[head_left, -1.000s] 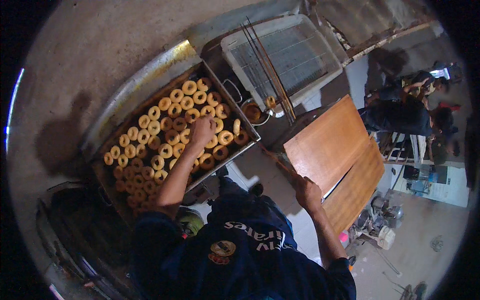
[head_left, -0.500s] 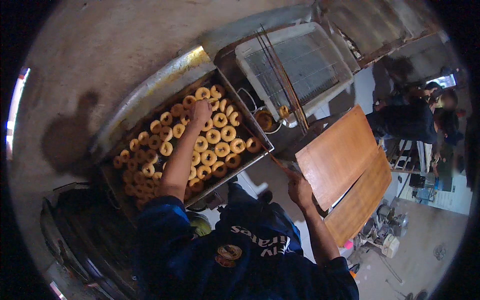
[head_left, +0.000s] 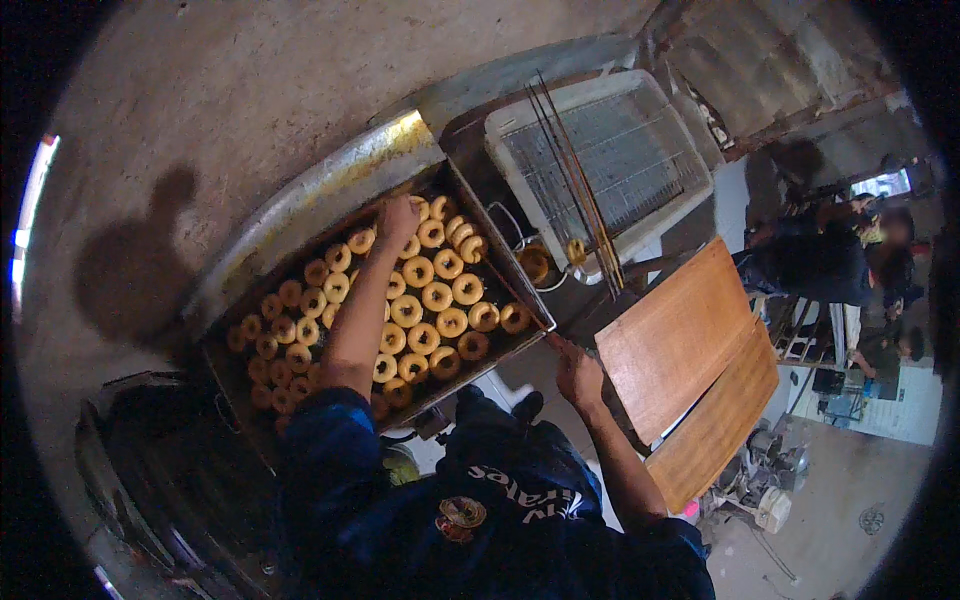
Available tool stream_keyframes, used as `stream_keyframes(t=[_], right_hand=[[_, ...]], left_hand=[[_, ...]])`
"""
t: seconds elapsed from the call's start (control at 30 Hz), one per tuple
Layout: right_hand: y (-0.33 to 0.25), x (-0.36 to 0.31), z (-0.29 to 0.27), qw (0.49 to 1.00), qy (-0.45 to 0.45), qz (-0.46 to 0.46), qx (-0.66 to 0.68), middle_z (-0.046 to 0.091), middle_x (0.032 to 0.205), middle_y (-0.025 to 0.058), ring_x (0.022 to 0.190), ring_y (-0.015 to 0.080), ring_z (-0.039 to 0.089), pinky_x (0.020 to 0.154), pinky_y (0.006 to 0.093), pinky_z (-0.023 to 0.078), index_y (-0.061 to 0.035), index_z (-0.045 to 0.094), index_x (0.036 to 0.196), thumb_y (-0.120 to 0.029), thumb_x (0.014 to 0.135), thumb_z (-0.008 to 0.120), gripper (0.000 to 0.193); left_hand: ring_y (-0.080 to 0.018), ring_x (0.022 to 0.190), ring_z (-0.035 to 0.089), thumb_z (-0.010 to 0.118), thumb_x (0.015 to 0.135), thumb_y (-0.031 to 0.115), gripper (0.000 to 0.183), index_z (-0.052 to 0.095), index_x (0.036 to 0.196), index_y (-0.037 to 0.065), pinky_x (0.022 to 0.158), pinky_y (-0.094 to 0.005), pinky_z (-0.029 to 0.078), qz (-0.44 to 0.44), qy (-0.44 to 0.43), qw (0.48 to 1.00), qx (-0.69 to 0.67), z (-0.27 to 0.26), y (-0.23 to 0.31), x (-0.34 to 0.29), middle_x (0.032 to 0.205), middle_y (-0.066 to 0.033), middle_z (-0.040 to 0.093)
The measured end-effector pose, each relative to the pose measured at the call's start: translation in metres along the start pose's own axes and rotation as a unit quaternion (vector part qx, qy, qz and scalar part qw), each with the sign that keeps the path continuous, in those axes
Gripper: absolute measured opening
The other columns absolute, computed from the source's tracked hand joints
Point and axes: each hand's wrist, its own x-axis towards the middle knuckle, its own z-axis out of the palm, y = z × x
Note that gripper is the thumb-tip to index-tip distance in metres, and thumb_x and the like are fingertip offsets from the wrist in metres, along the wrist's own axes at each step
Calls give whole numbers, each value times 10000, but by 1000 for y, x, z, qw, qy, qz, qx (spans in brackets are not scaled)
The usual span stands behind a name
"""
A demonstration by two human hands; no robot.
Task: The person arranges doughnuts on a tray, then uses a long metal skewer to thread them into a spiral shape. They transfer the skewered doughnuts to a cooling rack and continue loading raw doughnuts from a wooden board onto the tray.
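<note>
A deep rectangular frying pan (head_left: 497, 352) holds many ring doughnuts (head_left: 437, 296), pale golden to brown, in dark oil. My left hand (head_left: 398, 216) reaches over the pan to its far side, fingers curled down among the doughnuts. Its fingertips are hidden, so what they pinch cannot be made out. Beside the pan's right corner my right hand (head_left: 578, 376) is closed around a thin stick (head_left: 516, 294), which slants over the pan's right edge toward the doughnuts.
Right of my right hand lie two brown wooden boards (head_left: 680, 335). A pale crate with a wire rack (head_left: 610, 130) stands beyond, with long thin rods (head_left: 575, 180) across it. A small pot of brown liquid (head_left: 533, 263) sits beside the pan. People (head_left: 810, 255) stand at far right.
My left hand has shifted toward the pan's far edge. My right hand has come nearer the pan's corner with the stick. The whole view has tilted slightly.
</note>
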Motion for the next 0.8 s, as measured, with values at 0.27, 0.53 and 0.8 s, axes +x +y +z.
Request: stream_keyframes(t=[0.27,0.53,0.8], right_hand=[[118,-11,3,962,60,-110,242,758,1068,121,838,157,682,804,307,553,-107,683,1360,29,949,599,441],[72,-51,-102,998,-14,-53,-22,742,969,165,857,365,726,754,484,576,-185,756,1154,-229,943,657,238],[106,-46,-61,995,-15,-97,18,753,951,156,853,348,734,746,452,577,-238,744,1261,-109,908,616,397]], left_hand=[[-308,834,735,645,961,239,245,736,1088,50,772,-421,547,57,-57,990,-117,-70,41,-62,955,-166,755],[-360,866,726,612,973,177,222,730,1077,21,781,-482,560,36,-73,993,-81,-41,82,-194,917,-211,733],[-339,906,727,616,976,211,256,738,1123,40,817,-470,561,-49,-102,993,-35,-13,4,-138,1004,-176,751]])
